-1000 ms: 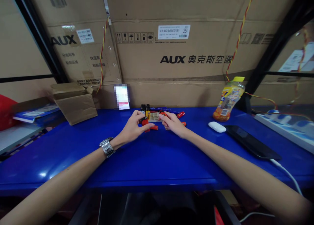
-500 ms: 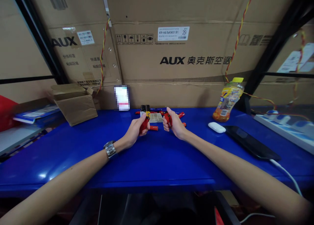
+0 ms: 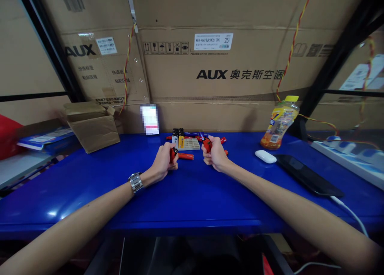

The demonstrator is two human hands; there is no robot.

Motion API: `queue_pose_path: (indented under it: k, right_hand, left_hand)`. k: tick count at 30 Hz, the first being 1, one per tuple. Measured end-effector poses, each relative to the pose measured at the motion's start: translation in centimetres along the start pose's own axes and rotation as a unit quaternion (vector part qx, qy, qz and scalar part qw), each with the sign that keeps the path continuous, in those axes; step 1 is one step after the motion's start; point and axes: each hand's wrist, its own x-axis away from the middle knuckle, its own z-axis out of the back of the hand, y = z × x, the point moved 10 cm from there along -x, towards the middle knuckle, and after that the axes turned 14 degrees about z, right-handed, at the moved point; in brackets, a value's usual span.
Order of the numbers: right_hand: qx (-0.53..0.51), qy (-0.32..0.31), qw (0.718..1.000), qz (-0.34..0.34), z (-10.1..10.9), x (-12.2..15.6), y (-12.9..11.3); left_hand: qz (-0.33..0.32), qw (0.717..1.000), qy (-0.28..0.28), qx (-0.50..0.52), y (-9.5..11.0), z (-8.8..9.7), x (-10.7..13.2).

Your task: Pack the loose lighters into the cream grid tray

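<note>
My left hand (image 3: 163, 161) is closed around a red lighter (image 3: 173, 154), most of it covered by the fingers. In my right hand (image 3: 217, 155) is another red lighter (image 3: 207, 144), tilted to the left. A thin bluish-white streak like a flame (image 3: 202, 135) shows at its top. Between the hands sits a pale tray (image 3: 192, 143) with square compartments. White lighters (image 3: 175, 141) and yellow lighters (image 3: 181, 141) with black tops stand upright at its left end. A loose red lighter (image 3: 186, 156) lies before the tray. More red lighters (image 3: 223, 140) lie behind my right hand.
A lit phone (image 3: 149, 119) leans against the large cardboard box (image 3: 255, 47) at the back. An opened small carton (image 3: 93, 129) stands left on the blue table (image 3: 192, 199). To the right are a drink bottle (image 3: 279, 125), a white earbud case (image 3: 265, 156) and a cabled black phone (image 3: 306, 175).
My left hand has shifted slightly left, uncovering more of the white and yellow lighters. My right hand has turned a little and moved slightly right, and a flame-like streak now shows at its lighter.
</note>
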Motion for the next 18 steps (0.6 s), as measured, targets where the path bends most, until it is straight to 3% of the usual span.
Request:
queue_pose_path:
  k: [9,18]
  right_hand:
    - [0.007,-0.002,1.0,0.013,0.1,-0.03,-0.24]
    - [0.025,-0.05,0.997,0.047,-0.3,-0.62,-0.03]
  left_hand:
    - [0.011,1.0,0.015,0.0,0.29,-0.42,0.5]
    - [-0.007,1.0,0.011,0.01,0.92,-0.28,0.53]
